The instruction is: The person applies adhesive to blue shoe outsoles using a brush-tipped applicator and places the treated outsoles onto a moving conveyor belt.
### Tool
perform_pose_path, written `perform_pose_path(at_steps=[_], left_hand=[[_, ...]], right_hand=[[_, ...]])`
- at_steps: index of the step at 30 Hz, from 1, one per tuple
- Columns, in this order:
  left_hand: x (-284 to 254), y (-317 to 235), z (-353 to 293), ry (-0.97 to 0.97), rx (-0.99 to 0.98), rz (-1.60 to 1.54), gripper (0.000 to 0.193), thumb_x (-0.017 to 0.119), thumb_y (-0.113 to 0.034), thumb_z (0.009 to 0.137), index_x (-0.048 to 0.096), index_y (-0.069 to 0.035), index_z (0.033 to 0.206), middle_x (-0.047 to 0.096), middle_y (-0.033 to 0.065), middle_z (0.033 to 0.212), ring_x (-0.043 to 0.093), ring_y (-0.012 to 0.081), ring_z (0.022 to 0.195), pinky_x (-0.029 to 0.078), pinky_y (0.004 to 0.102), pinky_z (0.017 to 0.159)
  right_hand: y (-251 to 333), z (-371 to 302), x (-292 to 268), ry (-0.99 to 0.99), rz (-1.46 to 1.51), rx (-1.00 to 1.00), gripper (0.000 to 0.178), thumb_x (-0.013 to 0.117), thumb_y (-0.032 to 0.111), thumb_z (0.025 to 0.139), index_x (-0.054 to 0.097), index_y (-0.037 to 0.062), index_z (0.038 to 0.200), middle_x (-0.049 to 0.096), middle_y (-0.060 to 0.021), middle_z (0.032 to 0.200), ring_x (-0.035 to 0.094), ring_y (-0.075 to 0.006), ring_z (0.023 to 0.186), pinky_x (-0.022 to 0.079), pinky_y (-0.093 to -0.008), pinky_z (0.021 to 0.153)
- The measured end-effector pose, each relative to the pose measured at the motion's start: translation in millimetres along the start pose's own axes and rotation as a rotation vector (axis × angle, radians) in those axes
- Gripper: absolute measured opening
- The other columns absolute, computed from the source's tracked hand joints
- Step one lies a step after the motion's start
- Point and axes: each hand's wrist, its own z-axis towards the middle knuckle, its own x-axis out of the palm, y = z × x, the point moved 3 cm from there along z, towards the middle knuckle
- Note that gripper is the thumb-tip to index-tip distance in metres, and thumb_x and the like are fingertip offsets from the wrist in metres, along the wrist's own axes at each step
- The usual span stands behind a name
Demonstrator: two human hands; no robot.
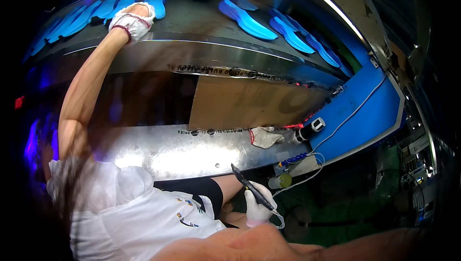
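Observation:
My left arm stretches to the far left, where my left hand (132,23), in a white glove with a dark red cuff, reaches over a dark conveyor belt (192,23). It overlaps the lower end of a blue insole (157,3); its fingers are hidden, so a grip cannot be made out. More blue insoles (77,23) lie in a row to its left. Low in the view, near my lap, my right hand (257,203), in a white glove, closes around a black pen-shaped tool (257,193). A pale cable trails from the tool, and its tip points up and left.
Blue-purple insoles (247,20) lie along the belt's right part. Below the belt are a cardboard sheet (249,100) and a metal shelf (168,150) bearing a loose white glove (266,137) and a black-and-white cylinder (309,130). A blue panel (357,112) with a cable stands right.

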Motion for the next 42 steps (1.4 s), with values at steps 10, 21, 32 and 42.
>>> perform_pose_path(at_steps=[10,21,32,42], left_hand=[[31,-60,-140,-0.767,0.822,-0.846,0.030,0.080,0.000,0.073,0.066,-0.004,0.099,0.067,0.0152,0.110,0.065,0.0297,0.104,0.053,0.0400,0.089],[262,-170,-307,0.035,0.954,-1.328,0.034,0.084,-0.013,0.070,0.065,-0.005,0.098,0.049,0.0228,0.134,0.058,0.0375,0.114,0.051,0.0468,0.093],[328,-249,-296,1.940,-0.680,-2.425,0.064,0.056,-0.061,0.086,0.053,-0.011,0.126,0.052,0.0225,0.133,0.056,0.0412,0.116,0.053,0.0533,0.093],[283,-278,-307,1.778,-0.891,-2.536,0.084,0.042,-0.079,0.086,0.054,-0.009,0.130,0.064,0.0177,0.114,0.065,0.0348,0.097,0.058,0.0468,0.082]], right_hand=[[-36,-10,-7,-0.393,0.377,0.369,0.024,0.060,-0.006,0.087,0.060,-0.0065,0.111,0.068,-0.0156,0.096,0.062,-0.0109,0.060,0.053,-0.0206,0.057],[-50,-13,-20,-0.618,0.521,0.430,0.017,0.063,-0.001,0.087,0.059,-0.0042,0.103,0.062,-0.0072,0.077,0.058,-0.0087,0.057,0.048,-0.0201,0.047],[-47,-10,2,-0.569,0.569,0.485,0.015,0.062,0.002,0.088,0.058,-0.0040,0.101,0.057,-0.0049,0.075,0.050,-0.0074,0.052,0.044,-0.0204,0.047],[-80,26,9,-0.445,0.339,0.520,0.019,0.069,0.006,0.088,0.063,-0.0022,0.104,0.064,-0.0066,0.076,0.048,-0.0066,0.050,0.038,-0.0222,0.045]])
